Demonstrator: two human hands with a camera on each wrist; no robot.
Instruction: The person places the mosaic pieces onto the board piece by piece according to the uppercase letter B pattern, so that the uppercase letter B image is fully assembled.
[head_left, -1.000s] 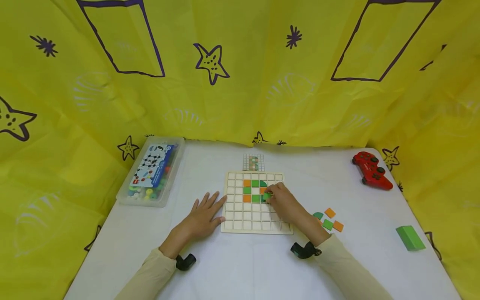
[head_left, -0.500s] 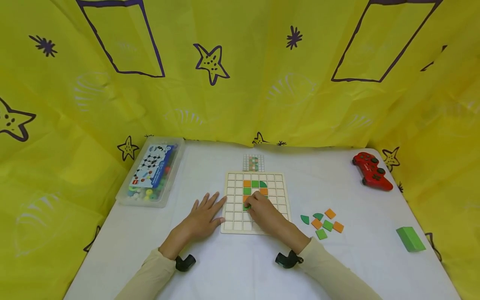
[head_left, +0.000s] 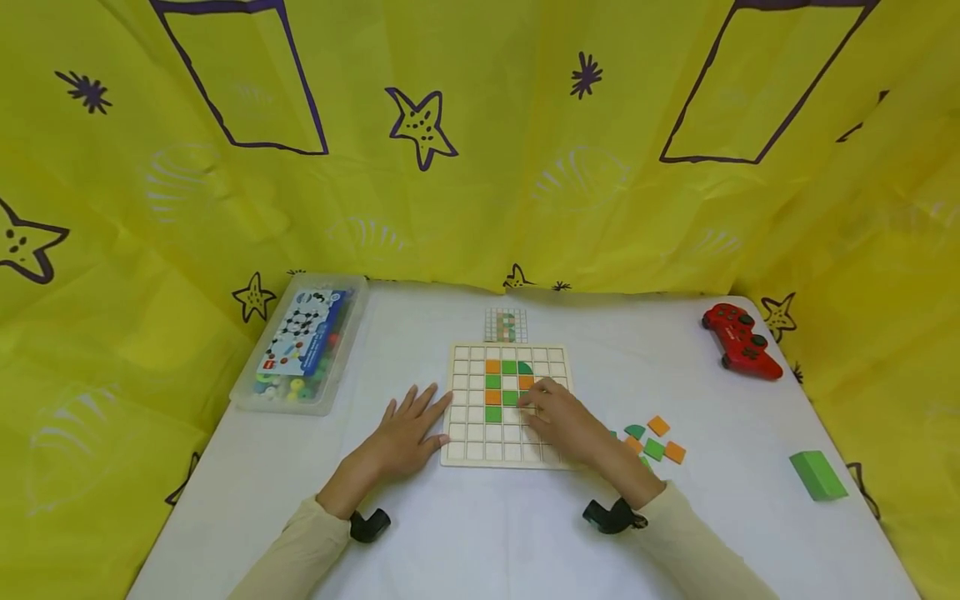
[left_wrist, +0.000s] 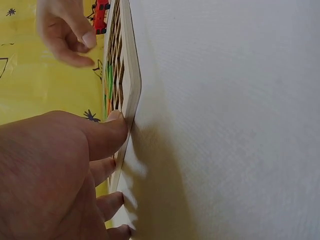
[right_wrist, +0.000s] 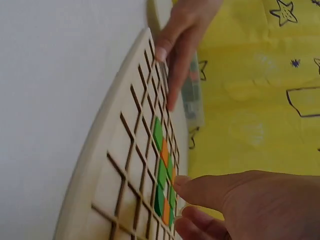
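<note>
A wooden grid board lies on the table, with green and orange tiles set in its middle cells. One green square tile sits below the left column of the pattern. My left hand is spread flat, its thumb and index fingertip against the board's left edge. Over the right side of the board hovers my right hand, fingers loosely bent near the pattern's lower right. In the right wrist view, nothing shows between the thumb and fingers of that hand. It hides part of the pattern's lower right.
Loose orange and green pieces lie right of the board, partly behind my right forearm. A small printed grid card touches the board's far edge. A clear box of beads, a red game controller and a green block stand farther out.
My right hand carried a green square tile from the pattern's right side to below its left column, let go there, then moved back right. The left hand stayed put.
</note>
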